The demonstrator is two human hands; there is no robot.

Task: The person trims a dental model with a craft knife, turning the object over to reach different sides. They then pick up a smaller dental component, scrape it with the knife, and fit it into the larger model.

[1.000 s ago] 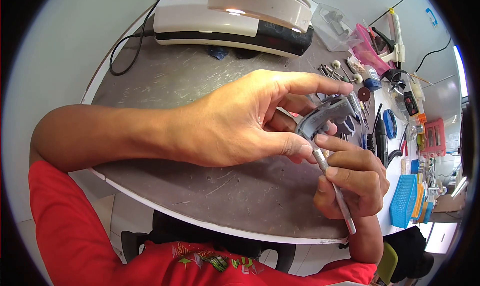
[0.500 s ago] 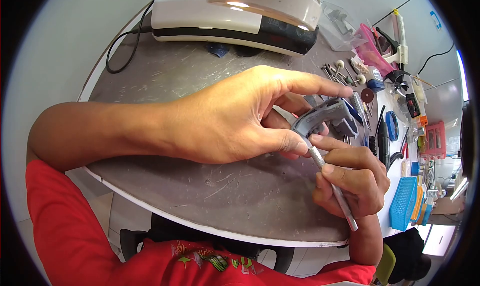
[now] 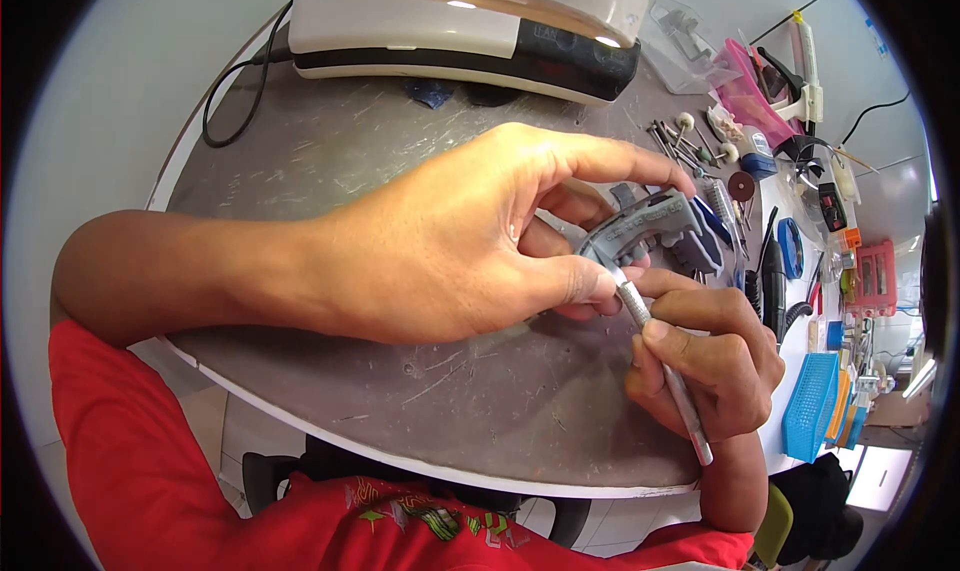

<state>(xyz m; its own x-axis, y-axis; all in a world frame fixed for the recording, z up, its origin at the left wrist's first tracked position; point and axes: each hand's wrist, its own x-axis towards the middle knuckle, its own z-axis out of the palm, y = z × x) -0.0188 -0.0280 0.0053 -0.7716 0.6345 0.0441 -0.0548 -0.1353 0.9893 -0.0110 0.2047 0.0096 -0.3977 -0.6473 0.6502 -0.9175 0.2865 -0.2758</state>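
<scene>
My left hand holds a curved grey piece with raised lettering along its side, the thumb at its near end and the index finger stretched over its far end. Pinched like a pen in my right hand is a metal handle tool with a knurled grip. The tool's tip meets the near end of the grey piece beside my left thumb. Fingers of my right hand reach under the piece, where contact is partly hidden.
A white and black machine stands at the back. Small rotary bits, a pink container and a blue tape ring lie to the right. Further right is a blue basket. The grey table has a white edge.
The grey piece has tilted slightly in my left hand, showing more of its lettered side. The left index finger has bent a little. The tool remains at the near end.
</scene>
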